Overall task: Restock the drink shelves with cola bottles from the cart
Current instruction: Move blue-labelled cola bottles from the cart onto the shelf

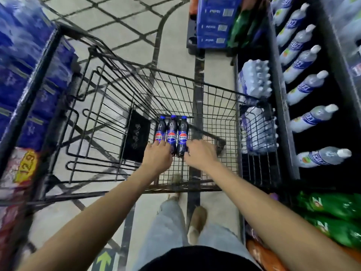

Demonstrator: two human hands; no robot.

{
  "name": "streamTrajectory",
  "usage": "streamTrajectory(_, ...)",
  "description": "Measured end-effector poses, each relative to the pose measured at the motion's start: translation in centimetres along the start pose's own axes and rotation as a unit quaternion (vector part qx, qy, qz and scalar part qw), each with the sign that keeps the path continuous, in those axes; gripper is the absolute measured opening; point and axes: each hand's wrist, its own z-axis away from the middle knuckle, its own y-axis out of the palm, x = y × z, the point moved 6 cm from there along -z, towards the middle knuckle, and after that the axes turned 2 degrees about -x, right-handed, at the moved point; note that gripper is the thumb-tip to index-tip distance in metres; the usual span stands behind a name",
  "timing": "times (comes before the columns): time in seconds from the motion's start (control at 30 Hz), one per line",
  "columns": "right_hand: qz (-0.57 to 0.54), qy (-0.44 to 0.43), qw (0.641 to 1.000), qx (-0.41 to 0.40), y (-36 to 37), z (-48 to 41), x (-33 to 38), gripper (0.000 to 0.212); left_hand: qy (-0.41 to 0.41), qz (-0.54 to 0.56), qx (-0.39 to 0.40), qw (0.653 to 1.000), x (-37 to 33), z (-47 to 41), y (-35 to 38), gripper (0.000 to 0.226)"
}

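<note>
Cart: A black wire cart (213, 89) is seen from above in the middle of the frame.
Cola bottles: Three are laid flat on the cart's floor, just below the middle of the frame. They are packed side by side and touching, with blue caps pointed to the top of the frame. They are the left cola bottle (160, 130), the middle cola bottle (172, 133) and the right cola bottle (183, 133).
Left hand: The left hand (158, 156) is laid over the bottom end of the left cola bottle. It cannot be told if the bottle is gripped.
Right hand: The right hand (201, 153) is curled round the bottom end of the right cola bottle, fingers at its side and thumb under it.
Hands: They are kept apart, and the bottom of the middle cola bottle is seen between them.
Black panel: A flat black panel (135, 137) is seen just left of the bottles.
Shelf: A dark shelf (283, 114) is seen on the right side of the frame, filled with a row of clear bottles (304, 87) with white caps.
Green bottles: Green bottles (332, 208) are seen at the lower right.
Blue packs: Blue packs (23, 61) are stacked at the upper left.
</note>
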Motion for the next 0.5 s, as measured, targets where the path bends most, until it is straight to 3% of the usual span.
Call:
streamTrajectory(0.3, -0.021, 0.076, 0.989, 0.122, 5.8, -11.0, -4.1, 0.022, 0.033, 0.019, 0.124, 0.992, 1.3, -12.7, 7.3, 0.036)
streamTrajectory(0.5, -0.05, 0.163, 0.971, 0.17, 12.6, -17.3, -7.0, 0.026, 0.008, 0.058, 0.144, 0.988, 2.4, -19.6, 12.7, 0.044)
